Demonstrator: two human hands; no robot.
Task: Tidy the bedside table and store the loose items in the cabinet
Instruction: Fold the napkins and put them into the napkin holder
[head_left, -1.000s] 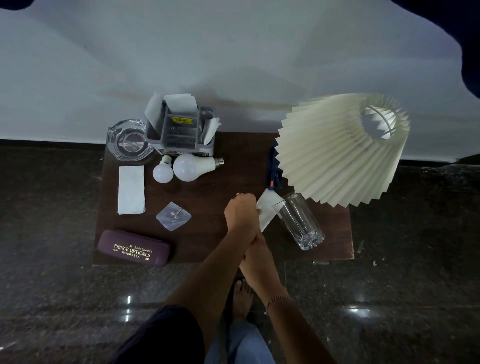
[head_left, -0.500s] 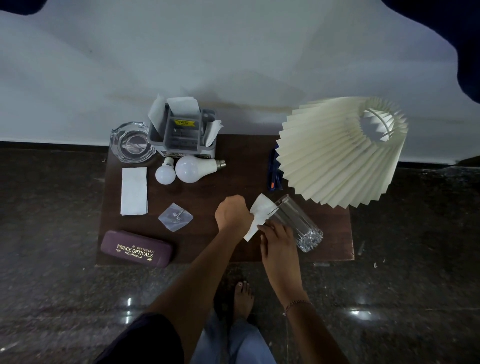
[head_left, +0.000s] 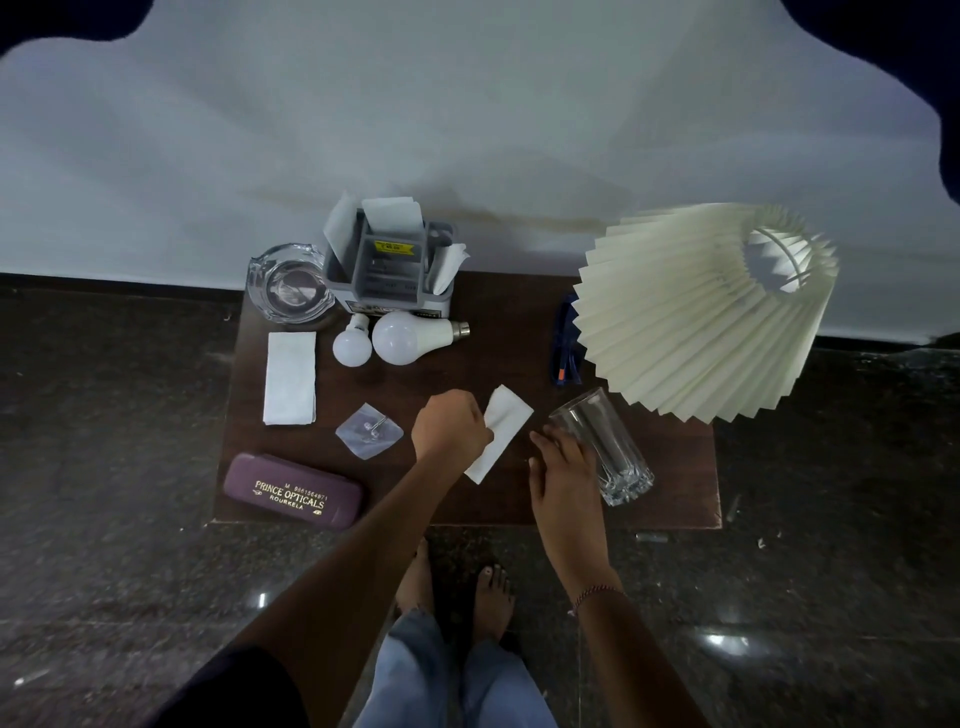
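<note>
My left hand (head_left: 451, 428) is closed on a white tissue (head_left: 501, 431) above the middle of the dark wooden bedside table (head_left: 498, 332). My right hand (head_left: 563, 470) rests against the near side of a clear drinking glass (head_left: 602, 447), fingers spread on its wall. On the table's left lie a folded white napkin (head_left: 289, 378), a clear plastic hook pad (head_left: 369, 430), a maroon spectacle case (head_left: 293, 491) and two white bulbs (head_left: 400, 338). A glass ashtray (head_left: 288, 290) and a grey organiser (head_left: 392, 273) holding papers stand at the back.
A pleated cream lampshade (head_left: 696, 317) overhangs the table's right back corner, close above the glass. Blue-framed glasses (head_left: 565, 345) lie beside it. A white wall runs behind; dark polished floor surrounds the table. My bare feet (head_left: 457, 587) stand at the front edge.
My left hand has moved left with the tissue. My right hand came out from under the left arm and went right to the glass.
</note>
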